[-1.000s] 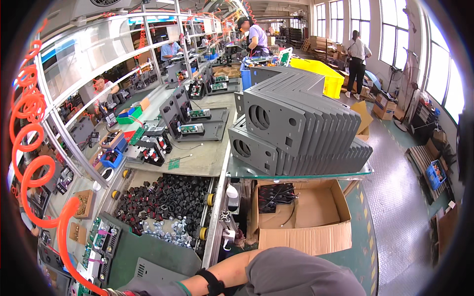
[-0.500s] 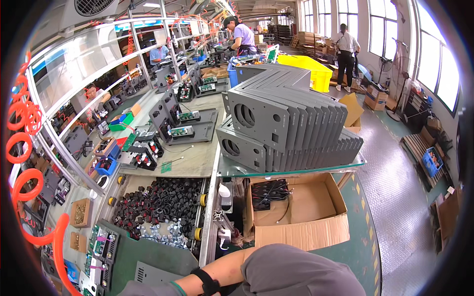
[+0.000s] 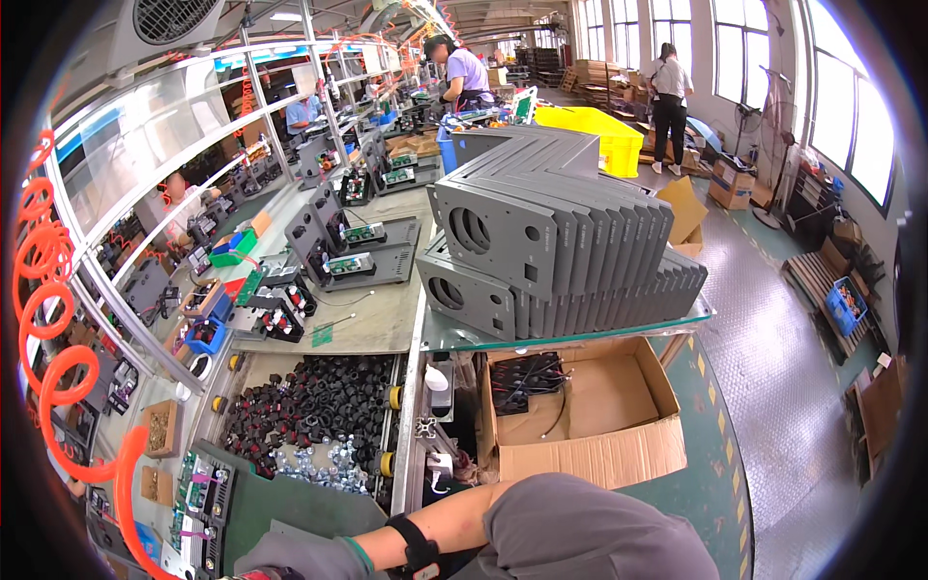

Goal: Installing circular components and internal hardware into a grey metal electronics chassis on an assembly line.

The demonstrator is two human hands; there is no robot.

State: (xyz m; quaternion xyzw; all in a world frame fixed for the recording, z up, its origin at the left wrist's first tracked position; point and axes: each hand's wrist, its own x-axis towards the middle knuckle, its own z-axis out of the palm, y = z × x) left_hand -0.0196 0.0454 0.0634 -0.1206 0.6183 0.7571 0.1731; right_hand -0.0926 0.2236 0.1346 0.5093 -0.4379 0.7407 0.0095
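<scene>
My right hand wears a grey glove with a green cuff and reaches in low along the bottom edge, a black strap round its wrist. Its fingers look curled at the picture's edge around something with a red part, mostly cut off, whose kind I cannot make out. Just beyond the hand lies a dark grey-green flat panel. Green circuit boards with heat sinks are to the left of the hand. My left hand is out of view.
Black plastic parts and shiny metal pieces fill a bin ahead. Stacked grey bent metal plates stand on a glass-topped table, above an open cardboard box. An orange coiled hose hangs left. Co-workers stand farther off.
My right hand has come up into view at the bottom edge, with the red-parted thing at its fingers. The view has shifted slightly, and the orange hose hangs differently.
</scene>
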